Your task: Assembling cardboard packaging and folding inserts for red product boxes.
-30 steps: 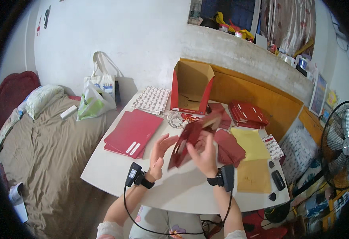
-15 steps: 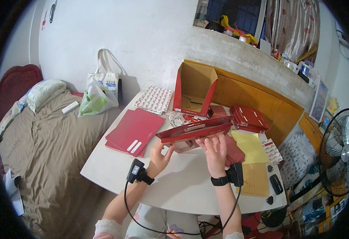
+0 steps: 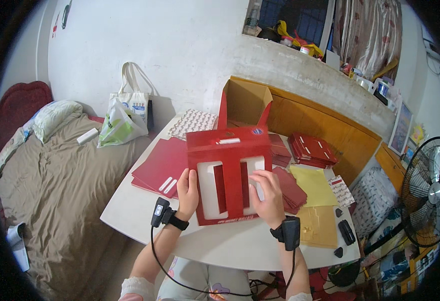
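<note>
We find the red box point(image 3: 236, 193) upright toward the table's point(image 3: 215, 251) near edge. The left hand's point(image 3: 187, 194) fingers lie together at its left side; the right hand's point(image 3: 269, 198) bend over its right window; we cannot tell either grip. Beyond, red sheets point(image 3: 159, 165) lie near the left edge, an open carton point(image 3: 249, 106) by the far edge.

The wall point(image 3: 180, 45) was white and a bit smudgy. A big bed point(image 3: 64, 185) stood on the left, with a wrinkly brown sheet and a dark red headboard point(image 3: 24, 105). High up, the window point(image 3: 305, 17) looked dark, and a shiny curtain point(image 3: 368, 35) hung beside it. An orange-brown wooden board point(image 3: 325, 118) stood behind the white table point(image 3: 210, 251). A black fan point(image 3: 433, 193) stood on the right.
</note>
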`<state>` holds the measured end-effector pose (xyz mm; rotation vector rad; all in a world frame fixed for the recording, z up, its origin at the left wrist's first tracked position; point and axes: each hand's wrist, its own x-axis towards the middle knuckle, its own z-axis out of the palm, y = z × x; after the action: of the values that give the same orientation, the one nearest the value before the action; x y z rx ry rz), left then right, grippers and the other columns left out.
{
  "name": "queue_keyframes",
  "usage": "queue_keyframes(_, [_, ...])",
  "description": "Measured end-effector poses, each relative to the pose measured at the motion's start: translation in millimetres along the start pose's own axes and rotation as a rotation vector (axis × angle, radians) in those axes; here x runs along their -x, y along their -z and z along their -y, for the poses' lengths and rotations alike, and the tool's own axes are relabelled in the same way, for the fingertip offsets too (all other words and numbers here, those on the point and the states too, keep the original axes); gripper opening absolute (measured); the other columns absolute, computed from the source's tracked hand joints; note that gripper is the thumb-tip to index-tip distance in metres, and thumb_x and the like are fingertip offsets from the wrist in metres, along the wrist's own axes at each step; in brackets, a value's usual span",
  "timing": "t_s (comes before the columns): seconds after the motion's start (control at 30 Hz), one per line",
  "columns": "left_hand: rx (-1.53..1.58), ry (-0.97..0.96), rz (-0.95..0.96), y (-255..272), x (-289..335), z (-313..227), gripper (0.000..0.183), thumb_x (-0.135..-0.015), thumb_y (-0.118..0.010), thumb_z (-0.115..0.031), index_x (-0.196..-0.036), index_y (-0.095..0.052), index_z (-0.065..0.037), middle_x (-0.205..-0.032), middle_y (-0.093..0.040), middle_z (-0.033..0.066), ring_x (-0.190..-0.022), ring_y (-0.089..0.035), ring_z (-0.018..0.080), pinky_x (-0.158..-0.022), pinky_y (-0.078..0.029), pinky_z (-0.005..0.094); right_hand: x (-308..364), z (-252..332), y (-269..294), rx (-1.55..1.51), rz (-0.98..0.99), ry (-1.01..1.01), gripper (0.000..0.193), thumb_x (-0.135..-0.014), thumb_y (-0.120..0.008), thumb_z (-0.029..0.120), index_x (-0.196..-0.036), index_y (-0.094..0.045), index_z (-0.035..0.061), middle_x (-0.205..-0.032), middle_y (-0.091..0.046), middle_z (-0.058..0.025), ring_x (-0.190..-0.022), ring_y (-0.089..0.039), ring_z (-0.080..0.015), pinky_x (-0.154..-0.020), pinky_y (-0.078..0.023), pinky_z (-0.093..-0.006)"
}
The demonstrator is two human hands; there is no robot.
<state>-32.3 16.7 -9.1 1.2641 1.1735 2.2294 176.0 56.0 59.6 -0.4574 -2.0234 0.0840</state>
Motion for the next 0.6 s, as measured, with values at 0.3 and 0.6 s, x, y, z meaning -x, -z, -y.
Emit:
queue_keyframes(0.3, [-0.293,0.200,0.422,-8.4,7.7,3.8,0.028,-0.095,-0.044,-0.024,-0.089,-0.052,0.003,-0.073,-0.052,0.0181,-0.066,-0.050,0.0204,-0.062,-0.042,0.0324,-4.2,5.2,12.5,0.341,0.116,0.049,0.034,-0.078,-0.062,0.009,-0.111,-0.052,0.0039,-0.109,-0.050,-0.0110,-0.100,-0.049,-0.0294,-0.085,-0.041,-0.0397])
queue_keyframes(0.6, [-0.129,0.220,0.424,-24.2,33.6,7.2,0.024,-0.098,-0.041,-0.022,-0.101,-0.048,0.001,-0.074,-0.058,0.0099,-0.068,-0.052,0.0110,-0.060,-0.043,0.0291,8.7,-13.1,-19.9,0.184,0.162,-0.097,0.020,-0.082,-0.058,0.008,-0.100,-0.053,0.0001,-0.100,-0.050,-0.0147,-0.096,-0.049,-0.0318,-0.084,-0.041,-0.0387])
